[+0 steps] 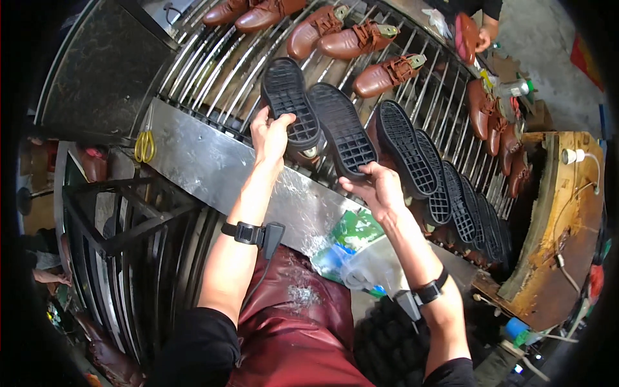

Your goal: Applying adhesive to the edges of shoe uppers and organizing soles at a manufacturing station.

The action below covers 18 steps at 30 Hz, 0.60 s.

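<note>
My left hand [271, 134] is closed on the heel end of a black shoe sole [287, 90], its thumb on the ridged grid side. Beside it, my right hand [379, 190] grips the near end of a second black sole [342, 126] between thumb and fingers. Both soles lie grid side up, side by side, over the metal bar rack [238, 90]. To the right, a third black sole [406, 148] heads a row of several more black soles [459, 203]. Brown shoes are partly visible beneath the soles.
Brown lace-up shoes [380, 76] stand on the rack's far side. A metal ledge [200, 155] runs along its near edge, with yellow-handled scissors [146, 146] at its left and plastic bags [367, 258] at its front. Another person's hand [485, 37] holds a brown shoe [466, 39].
</note>
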### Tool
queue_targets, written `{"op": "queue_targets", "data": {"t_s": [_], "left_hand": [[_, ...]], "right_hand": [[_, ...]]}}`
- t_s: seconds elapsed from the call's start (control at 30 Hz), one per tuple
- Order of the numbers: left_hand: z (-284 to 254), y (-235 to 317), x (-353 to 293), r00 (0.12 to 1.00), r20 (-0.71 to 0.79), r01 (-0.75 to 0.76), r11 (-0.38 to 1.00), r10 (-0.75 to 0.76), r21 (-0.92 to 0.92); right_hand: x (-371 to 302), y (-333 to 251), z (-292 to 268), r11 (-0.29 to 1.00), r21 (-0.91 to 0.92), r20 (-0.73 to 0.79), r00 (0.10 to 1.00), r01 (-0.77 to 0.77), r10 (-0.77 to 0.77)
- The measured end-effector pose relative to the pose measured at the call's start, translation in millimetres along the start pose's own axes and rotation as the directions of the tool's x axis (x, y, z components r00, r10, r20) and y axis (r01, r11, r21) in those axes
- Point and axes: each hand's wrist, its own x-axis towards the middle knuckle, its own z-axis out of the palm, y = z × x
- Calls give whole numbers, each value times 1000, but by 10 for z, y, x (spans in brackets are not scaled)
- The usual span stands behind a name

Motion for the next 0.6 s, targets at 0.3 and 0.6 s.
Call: {"op": "queue_targets", "data": {"t_s": [0.3,0.6], "left_hand": [[-924,-38,-474,979,196,-62,997,51,50],[-3144,-179,-3227,277,224,-841,123,934,527]], "right_hand": [[-499,88,3,820,-539,129,981,192,-145],[-1960,610,-181,118,-651,473,522,750,-710]]}}
